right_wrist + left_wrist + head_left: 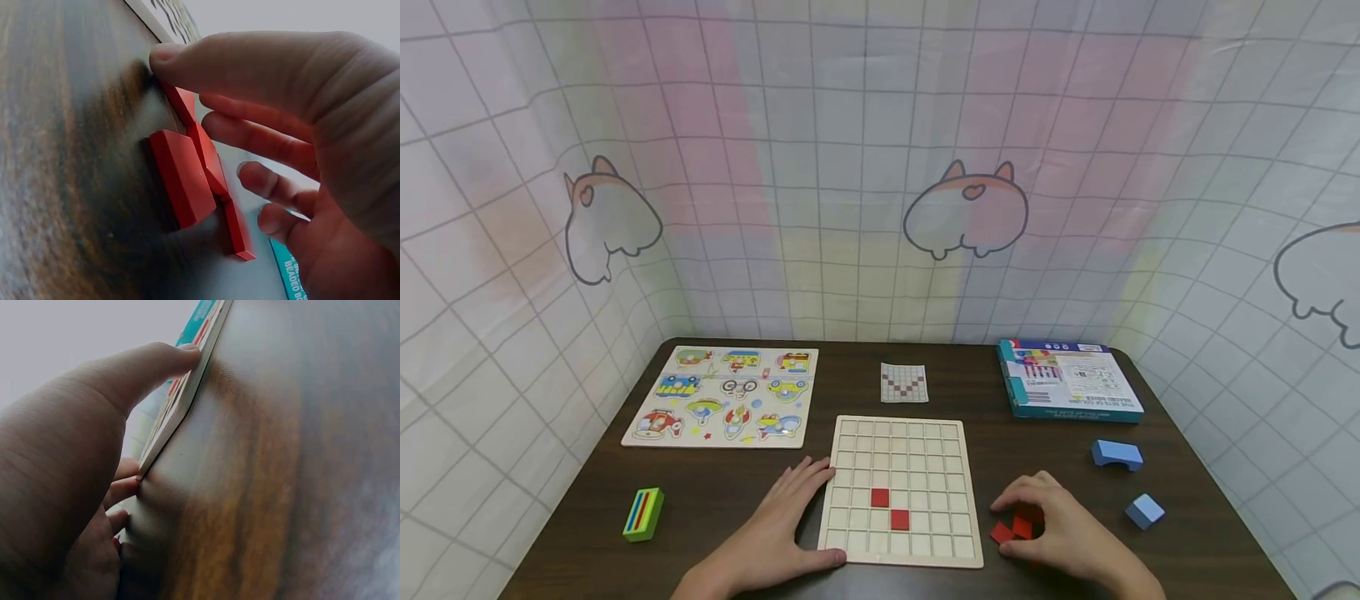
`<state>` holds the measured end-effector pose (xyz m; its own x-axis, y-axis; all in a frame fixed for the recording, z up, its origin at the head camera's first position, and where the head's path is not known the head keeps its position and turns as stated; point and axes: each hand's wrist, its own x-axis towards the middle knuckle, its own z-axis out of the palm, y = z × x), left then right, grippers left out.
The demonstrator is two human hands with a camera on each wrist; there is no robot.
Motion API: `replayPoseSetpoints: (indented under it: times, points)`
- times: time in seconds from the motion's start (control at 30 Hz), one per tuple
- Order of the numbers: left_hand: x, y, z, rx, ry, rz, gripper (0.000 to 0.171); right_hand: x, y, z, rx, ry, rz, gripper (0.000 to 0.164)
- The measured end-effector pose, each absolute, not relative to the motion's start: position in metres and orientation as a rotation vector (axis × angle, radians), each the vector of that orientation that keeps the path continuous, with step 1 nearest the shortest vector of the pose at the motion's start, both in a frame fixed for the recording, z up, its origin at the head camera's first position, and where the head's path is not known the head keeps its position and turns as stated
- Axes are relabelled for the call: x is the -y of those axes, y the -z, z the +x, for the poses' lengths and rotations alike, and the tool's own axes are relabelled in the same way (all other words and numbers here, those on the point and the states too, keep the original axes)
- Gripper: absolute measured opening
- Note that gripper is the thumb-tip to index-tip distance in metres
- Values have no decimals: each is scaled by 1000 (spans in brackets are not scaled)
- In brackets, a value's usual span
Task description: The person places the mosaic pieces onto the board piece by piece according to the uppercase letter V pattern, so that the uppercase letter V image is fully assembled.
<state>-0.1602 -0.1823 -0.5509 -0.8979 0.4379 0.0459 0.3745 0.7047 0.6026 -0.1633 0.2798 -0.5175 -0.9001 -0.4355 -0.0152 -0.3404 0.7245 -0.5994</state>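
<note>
A pale wooden grid board (901,559) lies on the table with two red square tiles in it, one tile (880,497) up and left of the other (900,520). My left hand (775,525) rests at the board's left edge; its thumb touches the lower left corner, and the fingertips touch higher up. To the right of the board my right hand (1063,529) arches over several loose red tiles (181,178). A gap stands between its thumb and fingers, with tiles lying in it. The thumb tip is close to the farthest tile in the right wrist view.
Beyond the board lies a small pattern card (904,383). A vehicle picture puzzle (718,400) is at the back left, a flat teal box (1071,382) at the back right. Blue blocks (1117,454) sit at right, and a green striped block (643,514) at left.
</note>
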Motion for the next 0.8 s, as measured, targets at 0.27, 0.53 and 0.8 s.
replayPoseSetpoints:
  times: [0.27,0.53,0.8]
  points:
    - [182,551,-161,-2790,-968,648,118,-278,520,-166,-2779,888,-606,28]
    - [182,549,-159,-2802,-960,672,117,-270,526,-166,-2884,865,-561,24]
    - [183,548,-159,-2802,-953,680,118,-263,533,-165,-2990,847,-551,24]
